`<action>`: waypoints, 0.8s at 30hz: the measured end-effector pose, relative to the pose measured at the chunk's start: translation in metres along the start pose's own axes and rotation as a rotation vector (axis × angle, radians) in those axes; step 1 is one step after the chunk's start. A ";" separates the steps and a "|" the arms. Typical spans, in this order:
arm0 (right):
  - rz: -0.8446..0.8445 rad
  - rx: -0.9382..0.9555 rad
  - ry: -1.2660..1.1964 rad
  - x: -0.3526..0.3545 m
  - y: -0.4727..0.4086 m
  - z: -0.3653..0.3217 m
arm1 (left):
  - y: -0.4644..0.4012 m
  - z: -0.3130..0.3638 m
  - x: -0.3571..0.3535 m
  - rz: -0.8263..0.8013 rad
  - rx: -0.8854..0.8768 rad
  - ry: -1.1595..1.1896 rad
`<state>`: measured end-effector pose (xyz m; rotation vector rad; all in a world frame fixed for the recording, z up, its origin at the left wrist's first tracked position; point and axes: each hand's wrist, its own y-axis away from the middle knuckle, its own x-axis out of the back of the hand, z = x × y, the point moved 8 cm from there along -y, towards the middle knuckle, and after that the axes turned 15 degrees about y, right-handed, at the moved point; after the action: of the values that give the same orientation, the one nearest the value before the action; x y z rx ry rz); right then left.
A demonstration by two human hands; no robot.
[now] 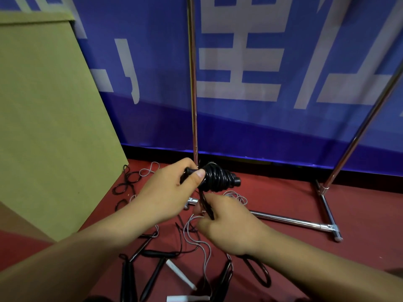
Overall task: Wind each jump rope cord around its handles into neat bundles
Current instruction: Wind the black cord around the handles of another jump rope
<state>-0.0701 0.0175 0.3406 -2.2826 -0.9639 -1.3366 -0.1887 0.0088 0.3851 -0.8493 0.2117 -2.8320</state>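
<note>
My left hand (172, 190) grips the black handles of a jump rope, thumb pressed against a thick bundle of black cord (217, 178) wound around them. The handle ends stick out to the right of the coils. My right hand (226, 225) sits just below and pinches the loose tail of black cord (206, 203) that runs up to the bundle. On the red floor below lie several other ropes: black handles (152, 277), a white handle (181, 274), loose grey cord (196, 240) and black cord (128, 179).
A tan cardboard panel (50, 118) leans at the left. A chrome rack stands behind my hands, with an upright pole (193, 83), a slanted pole (366, 125) and a floor bar (292, 221). A blue banner (261, 62) covers the wall.
</note>
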 end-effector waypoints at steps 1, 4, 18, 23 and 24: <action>-0.039 -0.021 -0.036 -0.003 0.000 0.002 | 0.000 -0.002 0.000 -0.011 0.009 -0.049; -0.119 -0.064 -0.122 -0.007 -0.001 0.006 | -0.002 -0.008 0.002 -0.007 0.020 -0.141; -0.104 -0.097 -0.013 0.006 0.005 0.008 | -0.009 -0.043 0.011 0.007 0.153 -0.230; -0.028 -0.103 -0.085 0.017 0.008 0.008 | -0.008 -0.040 0.003 -0.049 0.141 -0.239; 0.006 -0.106 -0.077 0.021 0.008 0.009 | -0.007 -0.039 0.001 -0.066 0.140 -0.243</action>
<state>-0.0512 0.0252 0.3546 -2.4302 -0.9309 -1.3355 -0.2120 0.0189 0.3542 -1.1741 -0.0483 -2.7295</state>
